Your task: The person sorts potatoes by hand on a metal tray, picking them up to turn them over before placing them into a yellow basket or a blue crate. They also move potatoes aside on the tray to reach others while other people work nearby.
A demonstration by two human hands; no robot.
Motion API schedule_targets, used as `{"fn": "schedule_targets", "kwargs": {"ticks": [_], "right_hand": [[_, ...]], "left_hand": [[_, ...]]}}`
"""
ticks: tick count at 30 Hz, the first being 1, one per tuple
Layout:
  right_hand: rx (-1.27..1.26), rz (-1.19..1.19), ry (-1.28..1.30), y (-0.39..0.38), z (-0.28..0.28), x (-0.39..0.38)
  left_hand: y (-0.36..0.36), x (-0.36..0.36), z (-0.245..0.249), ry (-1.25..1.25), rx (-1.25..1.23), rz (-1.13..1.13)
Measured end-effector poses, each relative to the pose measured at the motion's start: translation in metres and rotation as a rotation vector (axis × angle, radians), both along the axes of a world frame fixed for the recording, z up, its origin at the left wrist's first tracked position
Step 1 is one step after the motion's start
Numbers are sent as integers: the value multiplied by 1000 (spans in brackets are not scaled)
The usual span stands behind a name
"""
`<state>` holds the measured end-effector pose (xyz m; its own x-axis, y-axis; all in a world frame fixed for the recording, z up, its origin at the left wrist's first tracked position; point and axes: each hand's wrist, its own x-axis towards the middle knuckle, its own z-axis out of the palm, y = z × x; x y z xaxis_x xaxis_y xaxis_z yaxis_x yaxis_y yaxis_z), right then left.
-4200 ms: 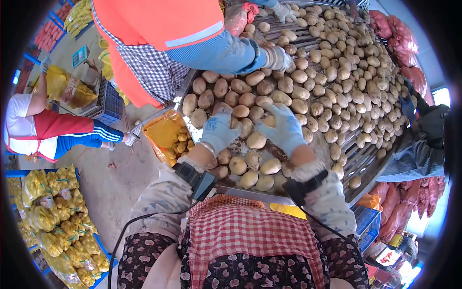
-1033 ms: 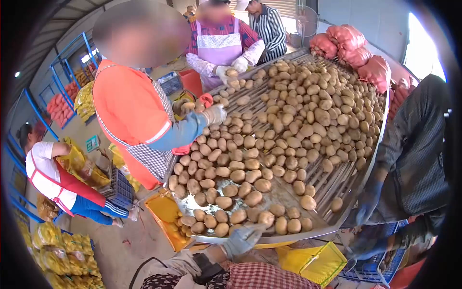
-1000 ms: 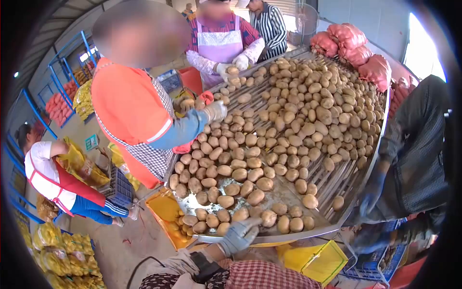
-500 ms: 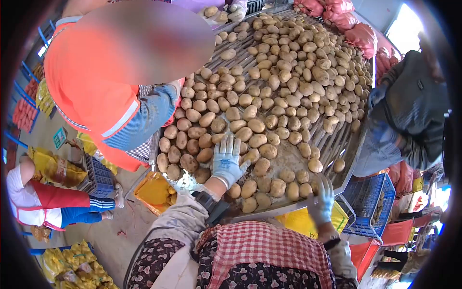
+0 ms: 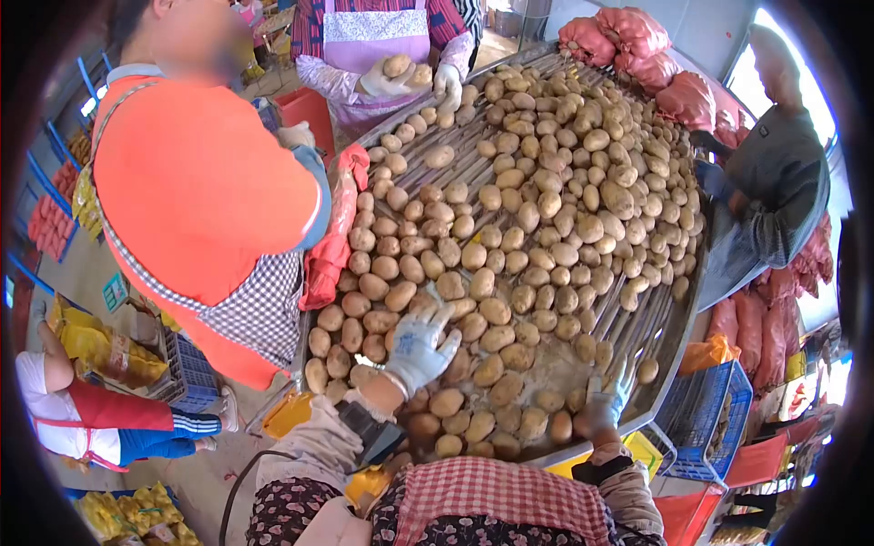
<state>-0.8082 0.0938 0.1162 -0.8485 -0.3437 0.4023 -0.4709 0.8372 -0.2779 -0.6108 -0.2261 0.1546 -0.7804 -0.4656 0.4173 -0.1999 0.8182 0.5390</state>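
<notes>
My left hand (image 5: pixel 421 348), in a pale blue and white work glove, lies palm down on the potatoes (image 5: pixel 496 311) at the near left of the slatted sorting table (image 5: pixel 643 338). Its fingers are spread, and no potato shows in its grasp. Near the table's front right edge, my right hand (image 5: pixel 608 400) wears a matching glove. Its fingers stretch forward over the slats, beside a few potatoes. Those under my left palm are hidden.
Across the table, a person in a purple apron (image 5: pixel 378 27) holds potatoes. At left stands a person in orange (image 5: pixel 200 182) beside a red mesh bag (image 5: pixel 330 241). Another person (image 5: pixel 774 182) is at right. Blue crates (image 5: pixel 706 419) stand low right; filled pink sacks (image 5: pixel 685 100) sit behind.
The view has tilted up, showing more of the far side. My right hand has moved forward over the table's edge. The person in orange has straightened and drawn an arm back.
</notes>
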Motion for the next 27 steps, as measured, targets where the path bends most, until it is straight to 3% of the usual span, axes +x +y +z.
{"fn": "schedule_targets", "kwargs": {"ticks": [1,5,9,11,13,15,16,18,21,23,25,26,27], "right_hand": [[-58,-100,-112,3,-15,-17],[-62,-44,-110,-23,-14,-33],[140,20,-129,-44,9,-35],[83,41,-202,-45,13,-34],[34,59,-212,-43,13,-37],[126,29,-236,-43,11,-38],[93,44,-227,-44,13,-38],[85,62,-211,-42,6,-41],[70,65,-208,-39,10,-43],[123,113,-135,-38,16,-42],[156,145,-117,-20,8,-61],[-122,327,-491,12,-18,-97],[-411,497,-864,44,-36,-123]], "left_hand": [[-13,-20,0,-26,-66,30],[-66,-105,-20,-48,-215,151],[-100,-176,-34,-124,-309,219],[-121,-202,-25,-396,-183,187],[-135,-231,-18,-411,-250,264],[-153,-260,-26,-692,-227,295],[-158,-272,-38,-788,-421,321],[-155,-277,-22,-848,-342,394],[-149,-265,-26,-761,-437,377],[-159,-256,-32,-720,-346,282],[-145,-235,-13,-575,-377,222],[-141,-227,-7,-580,-387,215],[-136,-218,-4,-378,-201,255]]}}
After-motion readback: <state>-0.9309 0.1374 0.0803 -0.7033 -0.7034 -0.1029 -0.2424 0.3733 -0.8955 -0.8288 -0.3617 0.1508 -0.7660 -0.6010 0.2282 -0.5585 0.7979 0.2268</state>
